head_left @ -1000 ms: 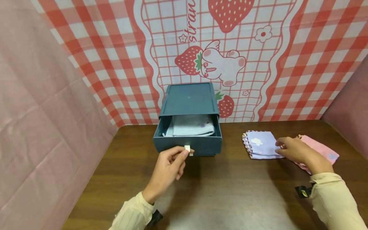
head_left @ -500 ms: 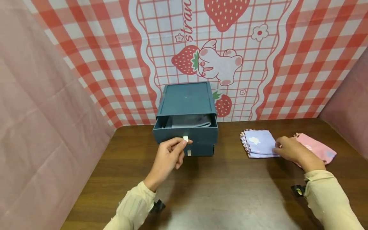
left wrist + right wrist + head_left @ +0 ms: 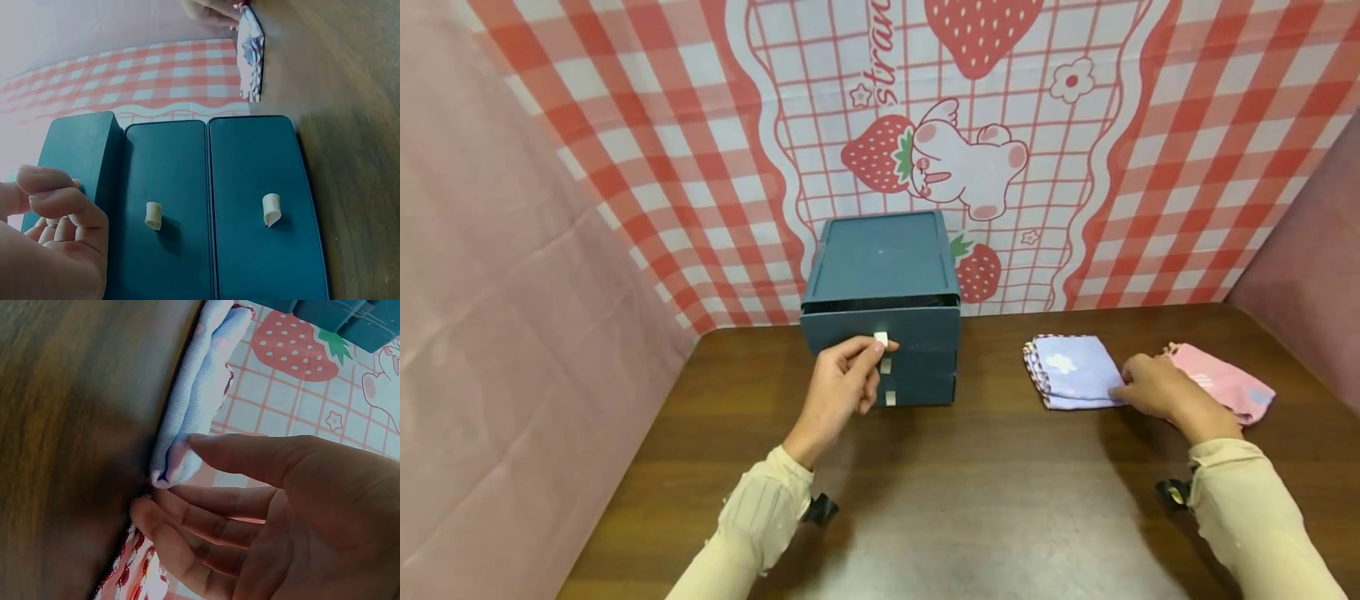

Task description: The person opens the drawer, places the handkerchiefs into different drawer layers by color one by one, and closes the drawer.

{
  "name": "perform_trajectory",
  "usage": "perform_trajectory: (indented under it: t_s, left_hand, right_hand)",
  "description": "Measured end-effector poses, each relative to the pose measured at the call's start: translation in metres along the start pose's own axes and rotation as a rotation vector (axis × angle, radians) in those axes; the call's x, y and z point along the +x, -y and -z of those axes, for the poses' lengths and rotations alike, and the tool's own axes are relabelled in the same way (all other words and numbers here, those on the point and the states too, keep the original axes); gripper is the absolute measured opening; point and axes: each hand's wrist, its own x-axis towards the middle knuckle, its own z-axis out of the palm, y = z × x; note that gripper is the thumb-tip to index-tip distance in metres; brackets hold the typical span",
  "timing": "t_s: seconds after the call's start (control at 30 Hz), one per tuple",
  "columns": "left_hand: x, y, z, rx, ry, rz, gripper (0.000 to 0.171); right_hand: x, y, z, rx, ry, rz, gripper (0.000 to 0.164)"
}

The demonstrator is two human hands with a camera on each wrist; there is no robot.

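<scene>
1. The left hand (image 3: 838,379) was pinching the white tab (image 3: 881,338) of the top drawer (image 3: 925,329) between its thumb and finger.
2. This top drawer stood a little out of the box (image 3: 880,250), with a dark narrow gap under the roof. The two lower drawers (image 3: 165,169) looked closed in the left wrist view.
3. The important relation seemed this one: the opening of the box lay straight beyond the left hand, away from the person. The long side of the drawer front ran from left to right, across that line. The left hand was clearly the nearer one to the box.
4. The right hand (image 3: 1157,387) was at the right edge of the blue cloth (image 3: 1075,367). Its fingers were loosely bent, the thumb stayed apart from them, and the thumb tip seemed to touch the cloth; it had no firm grip.
5. The blue cloth lay folded on the desk (image 3: 970,500), right of the box and apart from it.
6. The pink cloth (image 3: 1221,379) lay farther right, slanting toward the person, partly hidden by the right hand.
</scene>
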Motion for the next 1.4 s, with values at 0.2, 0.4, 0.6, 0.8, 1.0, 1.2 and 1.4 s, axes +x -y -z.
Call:
perform_trajectory:
  t_s: [0.2,0.4,0.6,0.8,1.0,1.2,1.4]
  left_hand:
    - [0.008,0.004,0.001,-0.016,0.0,0.006,0.03]
    - [0.014,0.005,0.0,-0.036,0.014,0.034,0.03]
    - [0.005,0.006,0.0,0.016,0.037,0.08,0.029]
    - [-0.003,0.016,0.002,0.166,-0.016,0.102,0.021]
    - [0.0,0.027,0.004,0.392,0.005,0.133,0.032]
    - [0.004,0.033,0.002,0.509,0.058,0.19,0.044]
    - [0.005,0.035,0.003,0.437,0.079,0.177,0.036]
  right_hand:
    - [0.001,-0.003,-0.002,0.011,0.012,-0.001,0.022]
    - [0.002,-0.006,0.001,0.014,0.023,-0.009,0.018]
    - [0.004,-0.004,0.002,0.045,0.029,-0.022,0.026]
    - [0.004,-0.003,0.003,0.042,0.027,-0.041,0.032]
    - [0.0,-0.008,0.0,0.039,0.022,-0.131,0.043]
    - [0.0,-0.008,-0.001,0.028,0.021,-0.148,0.038]
    - [0.002,-0.007,-0.005,0.012,-0.008,-0.107,0.032]
